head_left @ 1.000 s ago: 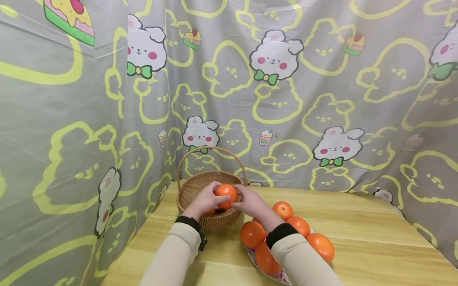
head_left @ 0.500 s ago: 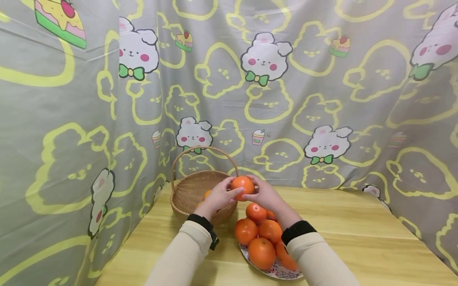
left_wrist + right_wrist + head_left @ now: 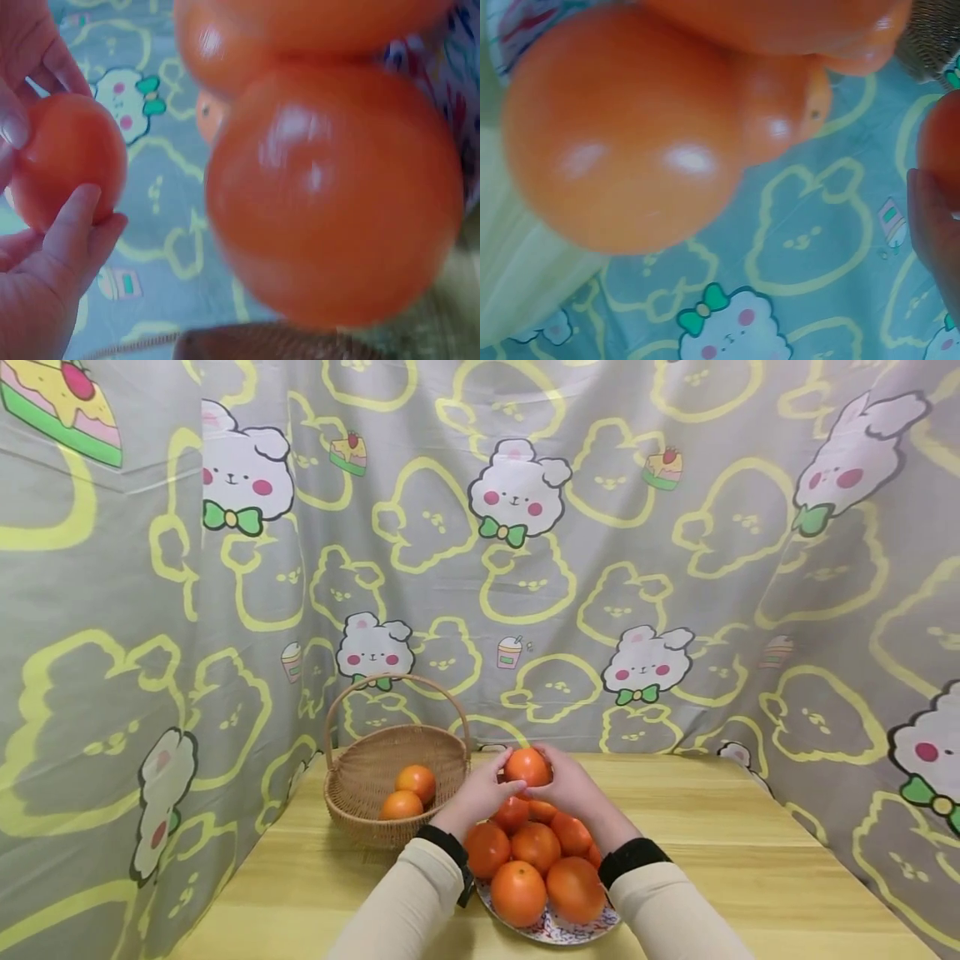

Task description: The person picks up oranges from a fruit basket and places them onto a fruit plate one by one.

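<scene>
Between them, my left hand (image 3: 482, 789) and right hand (image 3: 572, 789) hold one orange (image 3: 527, 767) above the far side of a heaped plate. In the left wrist view, fingers and thumb curve round this orange (image 3: 71, 161) from both sides. The right wrist view catches only part of the right hand (image 3: 934, 240) at the edge of the held orange (image 3: 943, 142). Beneath the hands, several oranges (image 3: 519, 893) are piled on a patterned plate (image 3: 551, 933). To the left, a wicker basket (image 3: 360, 777) with a tall handle has two oranges (image 3: 402, 805) visible inside.
A wooden table (image 3: 720, 843) carries the plate and basket. The basket's arched handle (image 3: 397, 677) rises at the left. A patterned curtain (image 3: 435, 568) hangs behind the table and along its left side.
Both hands have moved the held orange from over the basket rightward to above the plate. The basket's two oranges have come into clear sight. The head view has turned slightly right.
</scene>
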### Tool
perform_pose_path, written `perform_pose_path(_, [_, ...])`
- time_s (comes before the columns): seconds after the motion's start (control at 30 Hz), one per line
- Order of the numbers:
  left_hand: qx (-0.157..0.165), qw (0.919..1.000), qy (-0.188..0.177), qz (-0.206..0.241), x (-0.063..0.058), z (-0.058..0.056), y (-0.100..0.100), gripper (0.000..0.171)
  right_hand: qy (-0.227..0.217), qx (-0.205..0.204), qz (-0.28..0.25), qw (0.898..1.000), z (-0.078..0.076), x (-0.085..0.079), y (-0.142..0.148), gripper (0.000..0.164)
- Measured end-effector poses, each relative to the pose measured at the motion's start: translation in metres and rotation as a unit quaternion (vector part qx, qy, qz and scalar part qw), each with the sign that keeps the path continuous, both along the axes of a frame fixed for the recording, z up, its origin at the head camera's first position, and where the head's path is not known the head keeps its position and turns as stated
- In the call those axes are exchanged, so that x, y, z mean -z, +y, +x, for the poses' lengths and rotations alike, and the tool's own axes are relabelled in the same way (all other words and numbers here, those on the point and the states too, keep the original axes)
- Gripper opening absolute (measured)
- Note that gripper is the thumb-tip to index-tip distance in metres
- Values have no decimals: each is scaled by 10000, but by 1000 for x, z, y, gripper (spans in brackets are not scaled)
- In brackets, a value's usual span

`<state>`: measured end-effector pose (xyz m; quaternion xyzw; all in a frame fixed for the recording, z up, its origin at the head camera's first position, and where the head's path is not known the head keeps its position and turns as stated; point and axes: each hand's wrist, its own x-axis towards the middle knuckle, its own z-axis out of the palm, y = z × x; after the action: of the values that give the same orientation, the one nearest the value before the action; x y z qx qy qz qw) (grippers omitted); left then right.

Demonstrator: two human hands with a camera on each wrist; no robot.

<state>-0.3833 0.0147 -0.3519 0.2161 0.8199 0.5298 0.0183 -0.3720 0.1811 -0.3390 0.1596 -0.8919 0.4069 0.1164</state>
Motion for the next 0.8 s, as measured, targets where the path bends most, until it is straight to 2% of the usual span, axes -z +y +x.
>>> perform_pose_path(0.2, [-185, 9972, 550, -474, 10, 1, 13, 60, 172, 98, 188, 9996, -2, 12, 7, 64])
perform_pose_path(0.43, [-353, 9846, 1027, -1368, 18, -1, 22, 48, -36, 388, 779, 9962, 0, 19, 12, 61])
perform_pose_path(0.6, [-379, 9799, 1110, -1613, 20, -2, 27, 48, -111, 488, 820, 9954, 1, 20, 16, 58])
perform_pose_path(0.8, [-296, 9839, 837, -1550, 20, -4, 29, 49, -231, 454, 797, 9955, 1, 20, 22, 56])
